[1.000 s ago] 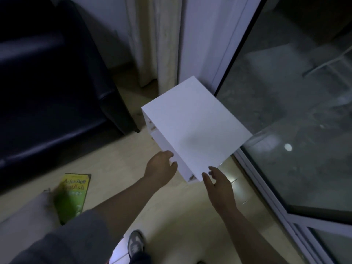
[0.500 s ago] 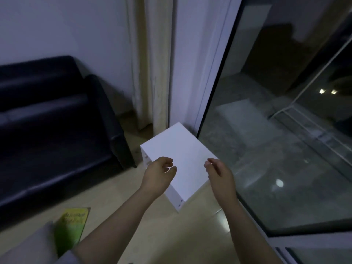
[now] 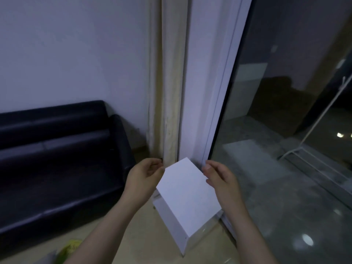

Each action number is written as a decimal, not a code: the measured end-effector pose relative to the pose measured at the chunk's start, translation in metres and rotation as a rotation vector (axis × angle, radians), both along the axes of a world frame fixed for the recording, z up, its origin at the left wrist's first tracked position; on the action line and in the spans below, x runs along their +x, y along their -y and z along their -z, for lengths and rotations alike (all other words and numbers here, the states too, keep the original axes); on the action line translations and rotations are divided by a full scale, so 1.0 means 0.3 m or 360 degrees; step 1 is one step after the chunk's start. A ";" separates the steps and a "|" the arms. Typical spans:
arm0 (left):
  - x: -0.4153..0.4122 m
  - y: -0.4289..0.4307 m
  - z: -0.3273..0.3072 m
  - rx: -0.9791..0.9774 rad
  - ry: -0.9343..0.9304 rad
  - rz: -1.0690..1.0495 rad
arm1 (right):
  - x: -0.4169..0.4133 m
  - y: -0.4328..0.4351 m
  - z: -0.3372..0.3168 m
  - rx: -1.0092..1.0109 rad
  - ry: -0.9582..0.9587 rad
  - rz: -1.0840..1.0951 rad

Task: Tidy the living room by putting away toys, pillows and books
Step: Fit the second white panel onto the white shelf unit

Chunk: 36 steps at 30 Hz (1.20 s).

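I see a smooth, matt white box (image 3: 187, 197) low in the middle, a shiny black leather-like sofa (image 3: 57, 168) at left, a cloth curtain (image 3: 171, 92) above, and shiny door glass (image 3: 285, 159) at right.

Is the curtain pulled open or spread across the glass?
Pulled open: the curtain hangs bunched beside the bare glass door.

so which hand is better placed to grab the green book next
Left, likely: the green book lies on the floor nearer the left hand; the right hand hovers across the white cabinet.
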State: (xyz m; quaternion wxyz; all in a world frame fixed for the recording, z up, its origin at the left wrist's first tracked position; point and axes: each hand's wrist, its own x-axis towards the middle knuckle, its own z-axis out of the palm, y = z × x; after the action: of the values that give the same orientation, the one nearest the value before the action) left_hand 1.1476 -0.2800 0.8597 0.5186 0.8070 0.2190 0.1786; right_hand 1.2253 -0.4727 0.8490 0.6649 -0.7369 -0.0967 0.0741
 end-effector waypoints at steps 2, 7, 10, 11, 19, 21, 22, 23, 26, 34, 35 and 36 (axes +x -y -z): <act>-0.041 0.060 -0.013 -0.0007 0.0033 -0.0123 | 0.006 0.038 -0.031 0.0005 0.0051 -0.0134; -0.166 0.263 0.024 -0.0040 0.0029 -0.0421 | 0.006 0.170 -0.028 -0.0038 0.0093 -0.0382; -0.268 0.373 0.065 -0.0031 -0.0022 -0.0552 | -0.028 0.235 -0.001 -0.0083 0.0080 -0.0491; -0.313 0.407 0.078 -0.0039 -0.0035 -0.0618 | -0.050 0.252 0.003 -0.0114 0.0065 -0.0554; -0.646 0.542 0.120 -0.0014 -0.0125 -0.0976 | -0.277 0.240 0.012 -0.0131 0.0028 -0.0938; -0.755 0.577 0.115 -0.0040 -0.0106 -0.1067 | -0.375 0.218 0.013 -0.0133 0.0022 -0.1069; -0.804 0.591 0.114 -0.0057 -0.0099 -0.1108 | -0.418 0.208 0.019 -0.0136 0.0019 -0.1121; -0.866 0.607 0.113 -0.0073 -0.0099 -0.1159 | -0.472 0.196 0.023 -0.0136 0.0010 -0.1191; -1.056 0.654 0.120 -0.0152 -0.0086 -0.1357 | -0.645 0.157 0.041 -0.0162 0.0005 -0.1396; -1.692 0.832 0.173 -0.0215 -0.0104 -0.1779 | -1.280 0.161 0.106 -0.0266 -0.0031 -0.1830; -1.803 0.872 0.176 -0.0229 -0.0108 -0.1831 | -1.393 0.180 0.120 -0.0284 -0.0060 -0.1875; -1.856 0.895 0.182 -0.0253 -0.0108 -0.1855 | -1.449 0.199 0.131 -0.0293 -0.0075 -0.1908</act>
State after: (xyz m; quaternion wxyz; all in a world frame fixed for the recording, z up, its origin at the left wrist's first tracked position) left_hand 0.5909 -0.5484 0.8051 0.3864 0.5175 0.6556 0.3912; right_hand 0.7905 -0.5323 0.8097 0.4427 -0.6068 -0.4735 0.4600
